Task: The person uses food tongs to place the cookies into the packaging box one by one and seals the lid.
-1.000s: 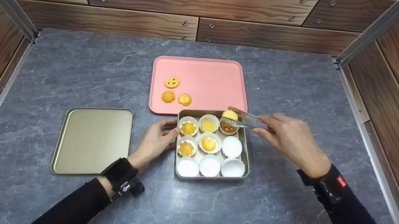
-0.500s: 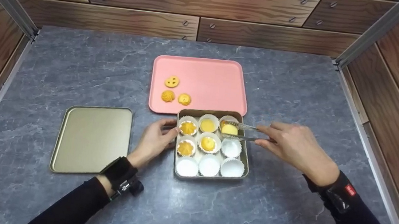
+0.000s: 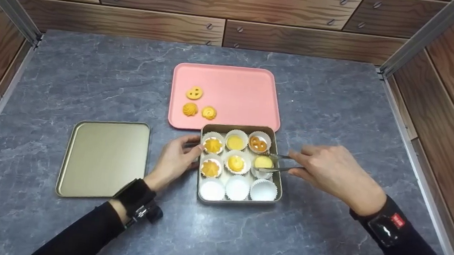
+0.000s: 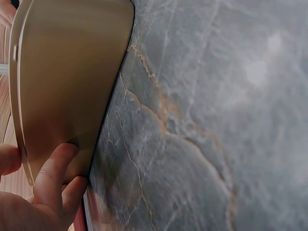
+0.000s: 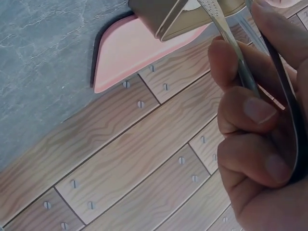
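My right hand (image 3: pixel 327 170) grips metal tongs (image 5: pixel 230 43), whose arms run between thumb and fingers in the right wrist view. In the head view the tongs' tips are on either side of a round yellow cookie (image 3: pixel 263 162), which is in or just over the middle-right paper cup (image 3: pixel 265 175). My left hand (image 3: pixel 175 162) holds the left side of the square metal tin (image 3: pixel 236 203), thumb at its rim and fingers (image 4: pixel 54 168) against the outer wall. Several cups in the tin hold cookies, including a pretzel-shaped one (image 3: pixel 258 144) at the back right. The front row's cups hold nothing.
A pink tray (image 3: pixel 243 91) lies behind the tin, whose back edge overlaps the tray's front. On the tray are a round cookie with holes (image 3: pixel 194 92), a swirl cookie (image 3: pixel 190 109) and another cookie (image 3: pixel 209 113). The flat metal lid (image 3: pixel 103 159) lies to the left.
My right hand has brought the tongs and yellow cookie from above the back-right cup forward to the middle-right cup. The pretzel-shaped cookie is now uncovered. My left hand stays on the tin.
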The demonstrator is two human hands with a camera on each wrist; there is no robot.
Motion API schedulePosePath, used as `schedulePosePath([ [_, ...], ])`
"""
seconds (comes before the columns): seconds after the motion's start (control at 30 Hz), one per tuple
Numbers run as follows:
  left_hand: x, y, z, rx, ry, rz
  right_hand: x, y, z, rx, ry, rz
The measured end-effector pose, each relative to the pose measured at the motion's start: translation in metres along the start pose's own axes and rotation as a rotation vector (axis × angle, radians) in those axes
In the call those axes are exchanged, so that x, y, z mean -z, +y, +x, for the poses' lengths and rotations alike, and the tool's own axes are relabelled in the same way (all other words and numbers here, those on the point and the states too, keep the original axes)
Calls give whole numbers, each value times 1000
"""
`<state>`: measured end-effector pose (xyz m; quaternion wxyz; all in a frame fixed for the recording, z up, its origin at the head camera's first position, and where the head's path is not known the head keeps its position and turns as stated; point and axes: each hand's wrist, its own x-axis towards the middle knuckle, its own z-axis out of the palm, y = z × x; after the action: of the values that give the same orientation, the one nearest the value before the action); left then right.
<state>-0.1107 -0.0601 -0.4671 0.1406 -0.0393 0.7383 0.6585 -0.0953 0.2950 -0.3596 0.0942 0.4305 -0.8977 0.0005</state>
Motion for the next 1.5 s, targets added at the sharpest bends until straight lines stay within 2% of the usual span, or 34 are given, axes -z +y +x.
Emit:
schedulePosePath([
  [0.4,0,-2,-1,10,-8,-10,-2,-8,10,26,-32,-52],
  [0.8,1,-1,-1,-39,18,29,0,-3,15,10,-82,-48],
  [0.97,2,-1,-1,-40,25,27,4,1,15,-4,-104,-2],
  [1.07,2,-1,-2,-35,25,17,5,5,16,-7,-78,44],
  [1.2,2,-1,-2,-37,23,25,2,12,22,-17,8,99],
  [1.37,0,-1,0,-42,11,31,-9,20,40,-123,107,151],
  [1.5,-2,-2,0,-50,10,35,-19,22,64,-198,120,167],
])
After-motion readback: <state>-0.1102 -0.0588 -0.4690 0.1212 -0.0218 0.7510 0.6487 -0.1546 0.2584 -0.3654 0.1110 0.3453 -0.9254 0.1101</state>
